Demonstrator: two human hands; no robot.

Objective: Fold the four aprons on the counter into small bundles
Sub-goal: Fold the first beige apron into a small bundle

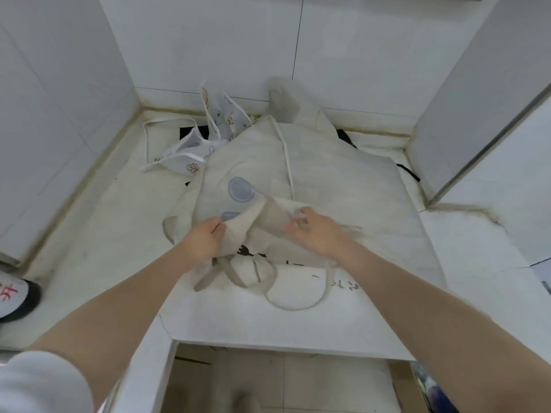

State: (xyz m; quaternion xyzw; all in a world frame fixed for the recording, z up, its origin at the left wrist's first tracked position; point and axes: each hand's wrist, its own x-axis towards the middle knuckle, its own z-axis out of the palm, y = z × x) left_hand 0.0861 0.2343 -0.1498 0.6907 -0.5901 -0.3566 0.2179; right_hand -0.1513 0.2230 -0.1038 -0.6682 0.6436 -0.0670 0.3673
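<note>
Beige apron (pixel 313 162) cloth near the counter (pixel 477 263) front edge is pinched by the left hand (pixel 205 238) and right hand (pixel 313 231), seemingly to start a fold.

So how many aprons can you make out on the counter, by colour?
Beige aprons: 1, held by both hands, left and right.
White printed aprons: 1.
Black cloth under the pile: bits only, count unclear.
Total clearly seen: 2.

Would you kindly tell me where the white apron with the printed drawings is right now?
In the head view, the white printed apron lies crumpled at the back left of the counter, near the tiled wall, its right part tucked under the spread beige apron.
</note>
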